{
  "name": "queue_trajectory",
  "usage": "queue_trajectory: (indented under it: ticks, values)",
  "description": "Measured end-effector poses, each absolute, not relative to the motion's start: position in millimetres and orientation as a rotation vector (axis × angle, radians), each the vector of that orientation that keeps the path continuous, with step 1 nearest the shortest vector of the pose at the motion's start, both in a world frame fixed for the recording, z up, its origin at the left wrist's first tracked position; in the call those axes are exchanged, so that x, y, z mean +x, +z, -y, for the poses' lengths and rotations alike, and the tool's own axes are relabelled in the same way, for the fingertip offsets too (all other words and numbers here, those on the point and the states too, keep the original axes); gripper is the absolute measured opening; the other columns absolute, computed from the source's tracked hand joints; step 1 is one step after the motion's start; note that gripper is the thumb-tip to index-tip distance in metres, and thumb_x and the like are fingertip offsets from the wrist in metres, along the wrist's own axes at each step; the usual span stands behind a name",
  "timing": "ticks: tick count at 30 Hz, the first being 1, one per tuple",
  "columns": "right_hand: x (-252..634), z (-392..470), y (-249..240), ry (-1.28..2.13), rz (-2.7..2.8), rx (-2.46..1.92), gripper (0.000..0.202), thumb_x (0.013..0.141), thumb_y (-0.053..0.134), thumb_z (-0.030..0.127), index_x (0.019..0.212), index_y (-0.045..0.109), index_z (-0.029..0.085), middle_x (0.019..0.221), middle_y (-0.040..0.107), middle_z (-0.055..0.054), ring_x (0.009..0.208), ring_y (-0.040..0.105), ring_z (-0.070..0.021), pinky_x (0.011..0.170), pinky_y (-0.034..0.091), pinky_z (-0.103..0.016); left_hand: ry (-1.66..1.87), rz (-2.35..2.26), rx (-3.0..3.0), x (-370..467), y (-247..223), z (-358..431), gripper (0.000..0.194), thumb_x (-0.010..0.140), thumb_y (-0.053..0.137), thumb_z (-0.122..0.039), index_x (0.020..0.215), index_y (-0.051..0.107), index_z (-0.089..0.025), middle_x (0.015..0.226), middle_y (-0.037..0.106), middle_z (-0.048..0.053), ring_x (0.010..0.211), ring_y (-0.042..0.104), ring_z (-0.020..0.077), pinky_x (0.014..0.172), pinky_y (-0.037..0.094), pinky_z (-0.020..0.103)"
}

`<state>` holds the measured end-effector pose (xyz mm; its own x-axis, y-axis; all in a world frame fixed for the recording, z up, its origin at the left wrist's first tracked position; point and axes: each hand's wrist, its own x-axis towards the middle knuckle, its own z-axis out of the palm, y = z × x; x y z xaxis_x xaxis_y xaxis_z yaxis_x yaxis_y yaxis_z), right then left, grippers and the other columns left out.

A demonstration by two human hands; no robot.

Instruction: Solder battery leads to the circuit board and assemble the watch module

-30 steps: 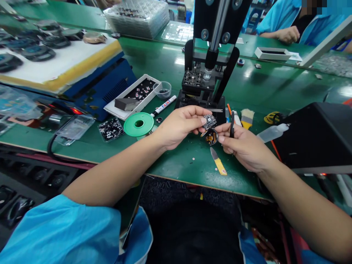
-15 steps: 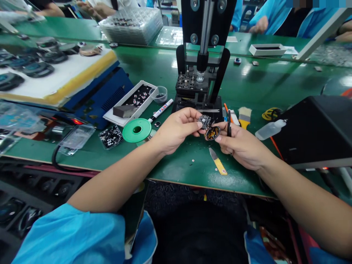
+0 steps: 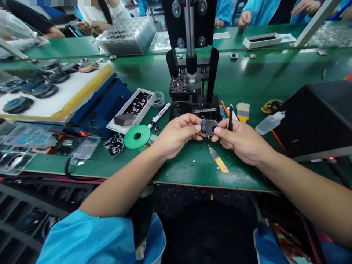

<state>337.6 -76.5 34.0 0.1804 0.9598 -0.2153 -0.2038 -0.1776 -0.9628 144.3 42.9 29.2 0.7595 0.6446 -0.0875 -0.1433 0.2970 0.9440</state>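
Note:
My left hand (image 3: 181,134) pinches the left edge of a small dark circuit board (image 3: 202,124), most of it now hidden. Over the board's right side lies a round, dark glossy display disc (image 3: 210,127), facing up. The thumb and fingers of my right hand (image 3: 233,137) are closed on the disc's right edge. A slim black tool (image 3: 230,118), perhaps tweezers, sticks up from between the right fingers. Both hands are above the bench, just in front of a black press (image 3: 192,91). Below them lies a knife with a yellow handle (image 3: 220,164).
Left of my hands are a green spool (image 3: 137,136), a paint marker (image 3: 159,115) and a white tray (image 3: 143,114) of small parts. A brush (image 3: 243,112), a squeeze bottle (image 3: 270,123) and a black box (image 3: 316,117) stand right. Co-workers sit across the bench.
The display disc has turned over from its gold-coloured inner side to its dark face, and has come up against the circuit board. My right hand has moved slightly nearer the left.

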Motion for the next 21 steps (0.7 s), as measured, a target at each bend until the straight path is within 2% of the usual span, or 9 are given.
queue_trajectory:
  ticks: [5, 10, 21]
  values:
    - [336.0, 76.6, 36.3, 1.282, 0.813, -1.294, 0.062, 0.071, 0.103, 0.065, 0.087, 0.063, 0.022, 0.078, 0.078, -0.002, 0.053, 0.042, -0.007, 0.054, 0.026, -0.029, 0.52, -0.471, 1.117, 144.9, 28.4, -41.6, 0.036, 0.081, 0.099, -0.033, 0.099, 0.074, -0.014, 0.092, 0.079, 0.002, 0.08, 0.076, 0.0123, 0.077, 0.065, 0.025]
    - [336.0, 77.8, 37.6, 1.259, 0.87, -1.31, 0.06, 0.075, 0.101, 0.066, 0.086, 0.061, 0.023, 0.077, 0.077, -0.001, 0.054, 0.042, -0.0079, 0.054, 0.028, -0.029, 0.487, -0.468, 1.084, 144.2, 27.6, -41.8, 0.038, 0.082, 0.1, -0.037, 0.101, 0.075, -0.015, 0.091, 0.08, 0.003, 0.08, 0.077, 0.0128, 0.079, 0.066, 0.026]
    - [335.9, 78.9, 38.5, 1.247, 0.877, -1.304, 0.06, 0.074, 0.1, 0.067, 0.085, 0.06, 0.024, 0.075, 0.076, 0.0, 0.054, 0.042, -0.0083, 0.054, 0.028, -0.03, 0.489, -0.456, 1.075, 145.3, 28.3, -41.6, 0.037, 0.082, 0.101, -0.035, 0.099, 0.075, -0.015, 0.088, 0.08, 0.002, 0.078, 0.077, 0.0125, 0.078, 0.067, 0.025]
